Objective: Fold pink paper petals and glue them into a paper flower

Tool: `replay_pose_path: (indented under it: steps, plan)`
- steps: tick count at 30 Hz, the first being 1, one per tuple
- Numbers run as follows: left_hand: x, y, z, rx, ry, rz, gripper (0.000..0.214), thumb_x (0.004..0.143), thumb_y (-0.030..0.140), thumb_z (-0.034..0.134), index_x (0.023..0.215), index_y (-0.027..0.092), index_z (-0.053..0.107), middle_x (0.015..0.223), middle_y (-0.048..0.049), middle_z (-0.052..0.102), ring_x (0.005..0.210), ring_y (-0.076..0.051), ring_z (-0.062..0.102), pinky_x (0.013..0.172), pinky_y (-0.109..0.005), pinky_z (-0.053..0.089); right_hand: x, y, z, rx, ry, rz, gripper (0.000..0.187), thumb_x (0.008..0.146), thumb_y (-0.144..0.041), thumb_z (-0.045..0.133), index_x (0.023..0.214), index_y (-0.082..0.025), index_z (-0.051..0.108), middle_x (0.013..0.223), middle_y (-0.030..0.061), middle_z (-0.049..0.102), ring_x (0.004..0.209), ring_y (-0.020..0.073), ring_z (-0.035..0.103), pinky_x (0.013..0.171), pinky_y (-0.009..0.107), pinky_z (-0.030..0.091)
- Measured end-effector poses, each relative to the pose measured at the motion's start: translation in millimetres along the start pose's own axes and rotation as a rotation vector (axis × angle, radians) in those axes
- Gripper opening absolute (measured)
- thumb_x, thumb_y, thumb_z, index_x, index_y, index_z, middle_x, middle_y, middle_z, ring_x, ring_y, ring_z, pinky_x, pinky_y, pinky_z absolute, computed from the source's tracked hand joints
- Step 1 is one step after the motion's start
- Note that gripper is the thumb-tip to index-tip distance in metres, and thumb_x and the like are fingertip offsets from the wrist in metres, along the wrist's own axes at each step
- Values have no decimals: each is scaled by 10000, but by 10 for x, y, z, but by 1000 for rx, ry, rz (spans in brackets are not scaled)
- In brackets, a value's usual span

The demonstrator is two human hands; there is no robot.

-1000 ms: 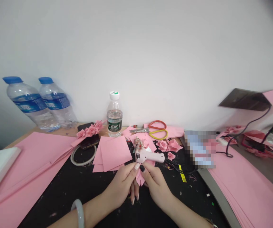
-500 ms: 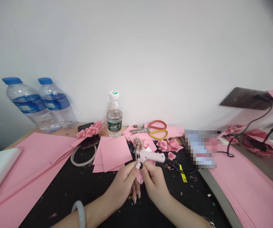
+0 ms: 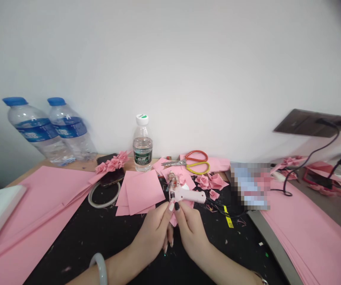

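left hand and right hand drawn closer than moment ago, fingers pressed shut on pink paper piece. paper sits between hands, over black mat, tip shorter below them. pink glue gun just beyond; cannot tell if held.

Head-worn view, facing forward and down

Colour check: glue gun is showing pale pink, paper squares are matching it, scissors are showing red and yellow handles, bottle caps are reading blue, bench mat is showing black with pale specks.
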State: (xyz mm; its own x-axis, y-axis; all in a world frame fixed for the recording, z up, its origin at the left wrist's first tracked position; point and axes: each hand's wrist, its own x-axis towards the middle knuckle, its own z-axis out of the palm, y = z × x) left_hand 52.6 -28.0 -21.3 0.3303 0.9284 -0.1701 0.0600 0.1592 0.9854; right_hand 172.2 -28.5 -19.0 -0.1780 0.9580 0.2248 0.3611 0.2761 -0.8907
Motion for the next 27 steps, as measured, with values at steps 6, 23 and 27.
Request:
replay_pose_path:
  steps: [6,23,27]
  plan:
    - [-23,4,6,39,14,22,375,883,507,320,799,179,480,378,82,438,260,-59,354,272,-133,251,-3,0,12,-69,2,-27,302,925,-267,285,639,-203,360,535,-28,406,483,122,385,473,238,294]
    - [-46,35,3,-14,34,19,374,879,511,331,710,195,437,361,96,370,273,-62,331,295,-149,252,-3,7,36,-45,-5,-53,298,930,-256,296,648,-202,377,549,-20,430,488,123,409,475,237,322]
    - [-47,60,-5,10,43,37,355,883,487,344,690,198,420,368,101,358,282,-62,327,307,-154,267,-5,-7,16,-8,-24,-50,291,941,-262,300,683,-192,416,611,-4,462,538,130,437,512,243,361]
